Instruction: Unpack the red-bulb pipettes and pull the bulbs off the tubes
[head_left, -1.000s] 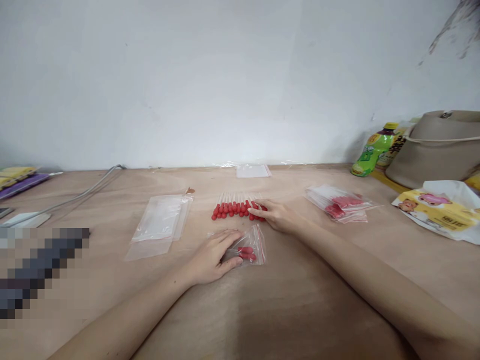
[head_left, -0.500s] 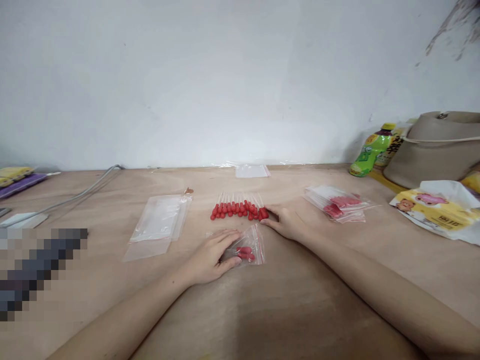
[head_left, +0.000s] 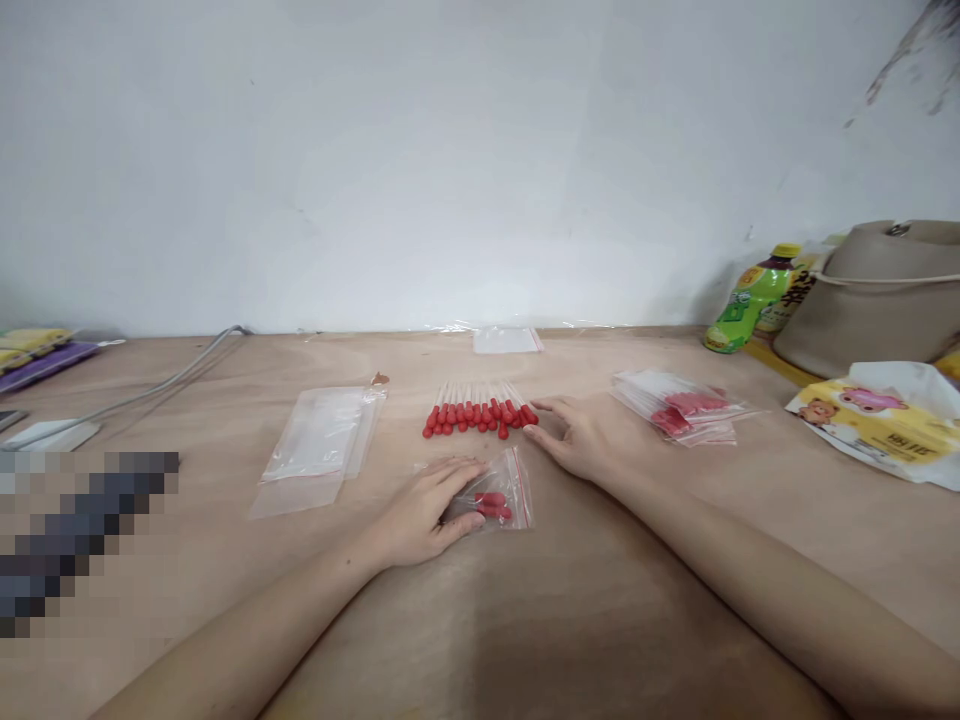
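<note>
My left hand [head_left: 427,515] lies with fingers stretched and thumb apart over a clear zip bag [head_left: 517,490], covering its left part. Inside the bag, a few red-tipped sticks [head_left: 491,500] show beside my thumb. A row of red-tipped sticks [head_left: 469,413], like large matches or swabs with pale shafts, is laid out beyond it, red ends toward me. At the row's right end is my right hand [head_left: 566,435], thumb and forefinger apart near the last red tips. I cannot tell whether the fingertips touch them.
Flat clear zip bags [head_left: 322,440] lie to the left, and another bag [head_left: 508,340] rests by the wall. Filled bags [head_left: 686,405] are piled at right, near a yellow-white packet [head_left: 874,415], a green bottle [head_left: 750,305] and a beige bag [head_left: 874,300]. A cable [head_left: 172,378] runs at left.
My right thumb and forefinger have parted and drawn slightly right from the sticks. The red tips at the row's right end have shifted and fanned out. My left hand stays put.
</note>
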